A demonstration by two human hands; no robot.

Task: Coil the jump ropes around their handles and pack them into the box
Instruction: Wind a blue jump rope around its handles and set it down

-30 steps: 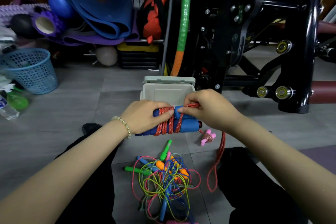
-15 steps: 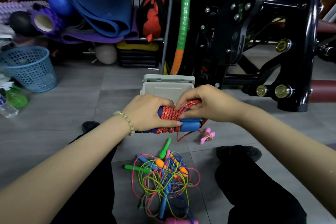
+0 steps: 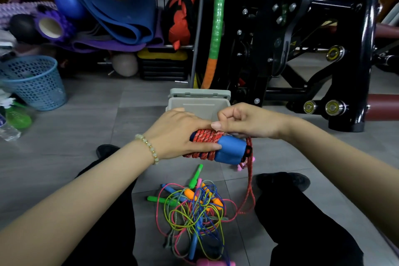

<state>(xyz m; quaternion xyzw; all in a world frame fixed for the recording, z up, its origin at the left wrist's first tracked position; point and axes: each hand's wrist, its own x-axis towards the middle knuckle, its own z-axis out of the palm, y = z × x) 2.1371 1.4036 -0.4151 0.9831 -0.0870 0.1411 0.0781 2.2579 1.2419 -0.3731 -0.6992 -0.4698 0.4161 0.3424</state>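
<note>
The pair of blue foam jump-rope handles (image 3: 229, 149) is held side by side above the grey tiled floor (image 3: 90, 127), just in front of the box and between the person's knees. Their long axis is laid roughly level across the view, dipping slightly to the person's right, and the black-capped ends are pointed that way. The red braided rope (image 3: 205, 141) is seen wound in tight turns round the middle of the handles, and a loose tail is let fall from the right end down to the floor.

The wrapped bundle is gripped from the left by the left hand (image 3: 183, 134), with fingers curled over the coils. The rope is pinched at the top of the coils by the right hand (image 3: 244, 121), its fingers drawn in tight.

Just behind the hands, the open grey plastic box (image 3: 198, 101) is set on the floor. Nearer the person, a tangled heap of thin coloured jump ropes (image 3: 194, 214) with green, orange and blue handles is spread between the legs. Well off to the left a blue mesh basket (image 3: 36, 84) is stood, and a black exercise machine (image 3: 323, 39) is parked at the right.
</note>
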